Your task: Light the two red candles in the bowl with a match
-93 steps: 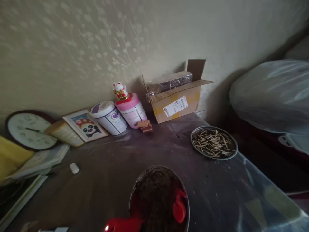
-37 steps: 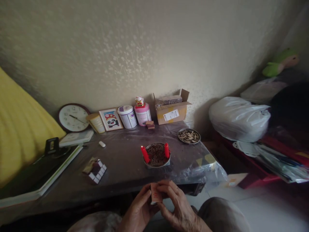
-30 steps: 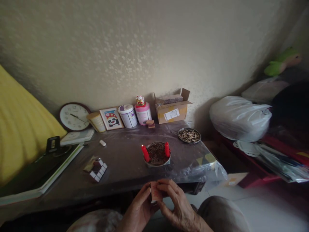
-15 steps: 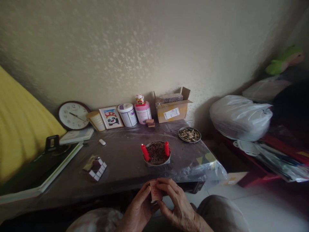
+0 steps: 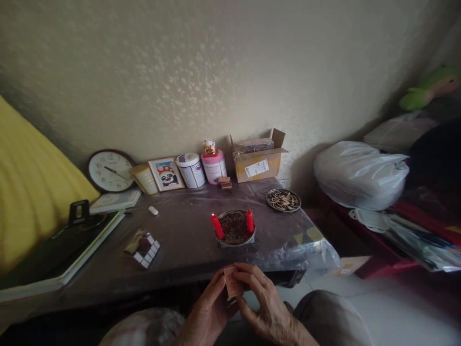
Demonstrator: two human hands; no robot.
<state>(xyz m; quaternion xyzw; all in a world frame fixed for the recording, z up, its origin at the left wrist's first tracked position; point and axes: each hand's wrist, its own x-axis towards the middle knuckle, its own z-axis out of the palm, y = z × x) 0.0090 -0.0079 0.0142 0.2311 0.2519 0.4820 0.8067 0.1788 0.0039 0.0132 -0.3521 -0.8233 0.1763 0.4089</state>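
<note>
Between my two hands, just off the table's front edge, is a small matchbox point(image 5: 233, 282) with red marks on its face. My left hand point(image 5: 211, 305) is closed around its left side. The fingers and thumb of my right hand point(image 5: 264, 302) grip its right side. Beyond them on the table stands a round bowl point(image 5: 235, 242) of dark grains. Two red candles are stuck in it: the left candle point(image 5: 217, 227) has a small bright point at its tip, while the right candle point(image 5: 249, 221) shows none.
A dish of matchsticks point(image 5: 284, 200) sits at the table's right. Small boxes point(image 5: 146, 252) lie at the left. Along the wall are a clock point(image 5: 111, 170), a framed picture point(image 5: 166, 174), two tubs point(image 5: 190, 170) and a cardboard box point(image 5: 258, 166). A white bag point(image 5: 360, 173) is further right.
The matchbox has tilted very slightly between my fingers. Both hands hold nearly the same pose, and the whole view has shifted a little.
</note>
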